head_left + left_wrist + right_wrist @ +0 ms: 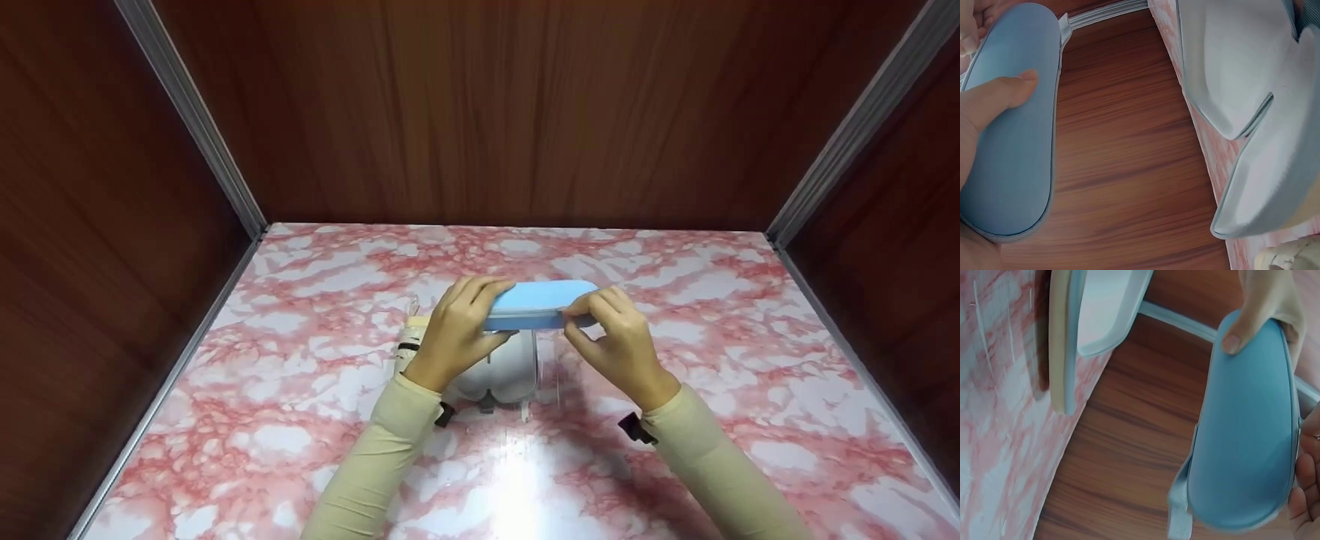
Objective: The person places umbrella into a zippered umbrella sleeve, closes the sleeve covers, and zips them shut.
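A rounded, oblong light-blue zip case [544, 294] is held up above the table, with a zipper along its side. My left hand [457, 322] grips one end, its thumb [1008, 95] lying across the smooth face in the left wrist view. At the other end, my right hand [619, 337] pinches at the zipper edge with thumb and forefinger; the zipper pull itself is mostly hidden by the fingers. A grey fabric strap [1179, 517] hangs from the case in the right wrist view. Below the hands stands an open holder [514, 367] with a pale lining and rounded compartments, partly covered by the left hand.
Left of the holder, a cream-coloured item [405, 352] with a black band is partly hidden by the left hand. The table [720, 450] has a red-and-white marbled top. Dark wood-grain panels [495, 112] with metal edging enclose its back and sides.
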Available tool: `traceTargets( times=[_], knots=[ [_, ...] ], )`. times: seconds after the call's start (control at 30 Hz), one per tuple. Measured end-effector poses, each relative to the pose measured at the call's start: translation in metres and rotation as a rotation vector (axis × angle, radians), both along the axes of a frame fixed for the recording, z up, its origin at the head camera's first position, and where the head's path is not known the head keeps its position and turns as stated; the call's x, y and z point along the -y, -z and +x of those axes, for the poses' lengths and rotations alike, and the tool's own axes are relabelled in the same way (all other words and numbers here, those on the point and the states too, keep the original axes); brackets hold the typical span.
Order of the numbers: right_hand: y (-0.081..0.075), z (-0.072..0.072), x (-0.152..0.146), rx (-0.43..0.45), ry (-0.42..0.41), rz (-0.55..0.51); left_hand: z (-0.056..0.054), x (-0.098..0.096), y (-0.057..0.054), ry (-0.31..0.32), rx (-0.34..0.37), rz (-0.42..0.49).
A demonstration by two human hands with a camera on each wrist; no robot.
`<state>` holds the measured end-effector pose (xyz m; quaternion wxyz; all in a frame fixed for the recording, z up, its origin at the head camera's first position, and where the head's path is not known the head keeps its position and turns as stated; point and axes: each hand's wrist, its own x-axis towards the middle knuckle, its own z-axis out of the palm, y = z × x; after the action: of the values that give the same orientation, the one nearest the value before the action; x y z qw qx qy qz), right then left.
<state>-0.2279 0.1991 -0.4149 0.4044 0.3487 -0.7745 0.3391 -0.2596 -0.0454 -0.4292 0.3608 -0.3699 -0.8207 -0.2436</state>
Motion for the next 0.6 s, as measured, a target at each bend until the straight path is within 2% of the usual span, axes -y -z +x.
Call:
traceTargets(
  times=[0.2,0.6],
  knots=[
    [0.0006,-0.0010,-0.0025,0.009,0.016,0.001,0.0001,0.0033,0.0000,-0.006,-0.006,-0.001],
    [0.0022,-0.0013,-0.0071,-0.031,0.039,-0.011,0.0023,0.0081,0.0016,-0.008,0.002,0.007]
  ],
)
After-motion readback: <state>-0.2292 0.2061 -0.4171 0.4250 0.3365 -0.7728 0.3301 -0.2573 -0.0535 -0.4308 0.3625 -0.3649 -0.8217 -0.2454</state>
